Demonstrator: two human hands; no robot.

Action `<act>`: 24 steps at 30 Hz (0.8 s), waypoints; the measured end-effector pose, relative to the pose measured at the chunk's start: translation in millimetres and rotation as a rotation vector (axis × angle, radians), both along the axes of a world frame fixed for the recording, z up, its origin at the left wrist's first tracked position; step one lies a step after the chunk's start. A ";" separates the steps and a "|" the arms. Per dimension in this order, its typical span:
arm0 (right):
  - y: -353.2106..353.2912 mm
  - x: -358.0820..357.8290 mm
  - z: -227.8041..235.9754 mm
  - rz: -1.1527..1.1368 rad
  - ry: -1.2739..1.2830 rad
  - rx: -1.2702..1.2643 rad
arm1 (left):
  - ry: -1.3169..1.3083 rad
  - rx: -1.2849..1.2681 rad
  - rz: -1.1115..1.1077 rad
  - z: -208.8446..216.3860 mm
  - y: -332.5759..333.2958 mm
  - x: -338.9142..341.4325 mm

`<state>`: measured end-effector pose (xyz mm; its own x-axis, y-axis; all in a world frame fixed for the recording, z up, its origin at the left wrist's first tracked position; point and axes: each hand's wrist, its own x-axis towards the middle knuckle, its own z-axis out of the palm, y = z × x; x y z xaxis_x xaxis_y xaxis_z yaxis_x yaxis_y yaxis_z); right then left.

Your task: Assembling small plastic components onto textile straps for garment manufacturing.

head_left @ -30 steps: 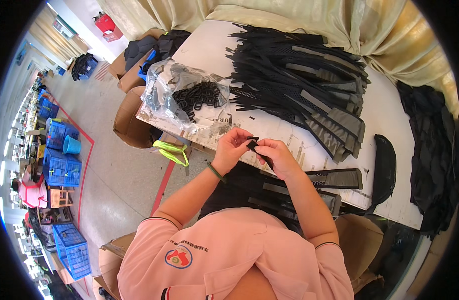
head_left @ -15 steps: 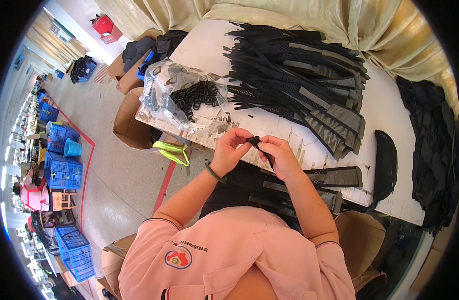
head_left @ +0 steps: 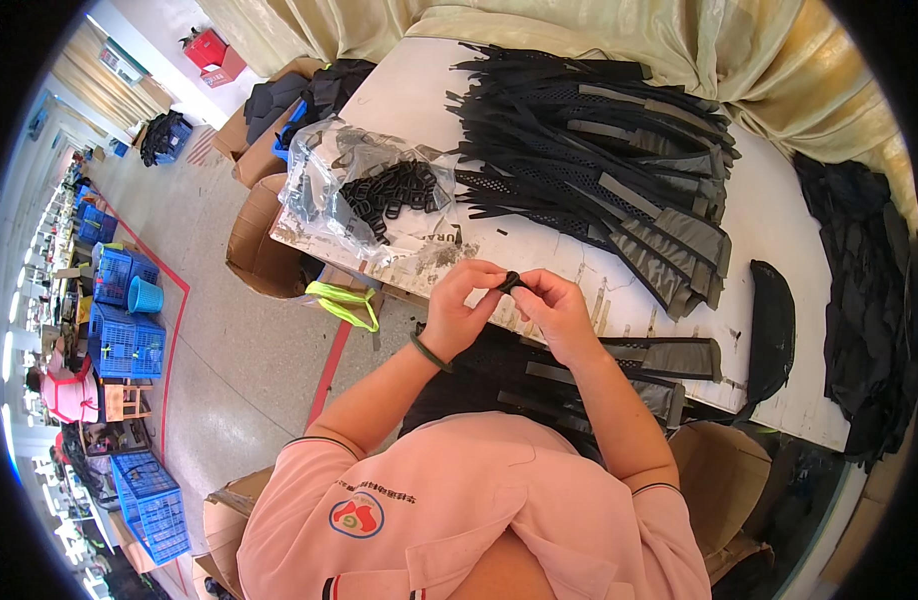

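Observation:
Both hands meet just off the table's near edge. My left hand (head_left: 466,306) pinches a small black strap end (head_left: 512,282), its fingertips closed from the left. From the right, my right hand (head_left: 556,314) has thumb and fingers closed on the same piece, which is bunched between them. Whether a buckle is threaded on it is too small to tell. Ahead to the left, black plastic buckles (head_left: 394,195) lie heaped in a clear plastic bag (head_left: 314,165). A large stack of black mesh strap panels with grey ends (head_left: 599,170) spreads beyond my hands. More strap panels (head_left: 669,357) lie near my lap.
The white worktable (head_left: 609,290) has a worn front edge. A black curved pouch-like piece (head_left: 770,330) and a dark fabric pile (head_left: 864,300) lie to the right. Cardboard boxes (head_left: 259,240) stand left, with a neon yellow strip (head_left: 344,303). Blue crates (head_left: 129,340) line the far left.
The strap that hung below my right fingers is now bunched up between both hands' fingertips. My hands have barely shifted otherwise.

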<state>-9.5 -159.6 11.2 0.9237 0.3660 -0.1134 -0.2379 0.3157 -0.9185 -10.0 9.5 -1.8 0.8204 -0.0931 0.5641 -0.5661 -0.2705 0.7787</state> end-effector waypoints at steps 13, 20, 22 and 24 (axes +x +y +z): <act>6.6 -6.6 9.8 -0.027 0.115 0.181 | -0.132 0.053 0.094 11.0 -5.9 -6.4; 9.0 -12.1 6.2 -0.082 -0.156 -0.100 | -0.093 0.040 0.095 7.7 -4.4 -10.1; 10.2 -13.7 3.4 -0.110 -0.211 -0.142 | -0.094 0.040 0.097 6.7 -5.7 -11.2; 11.5 -14.6 2.9 -0.127 -0.120 -0.091 | -0.098 0.038 0.102 4.2 -6.6 -11.6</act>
<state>-24.1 -148.1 14.2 0.9705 0.2394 -0.0272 -0.0888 0.2501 -0.9641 -21.6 2.9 2.5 0.7678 -0.0344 0.6397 -0.6070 -0.3586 0.7092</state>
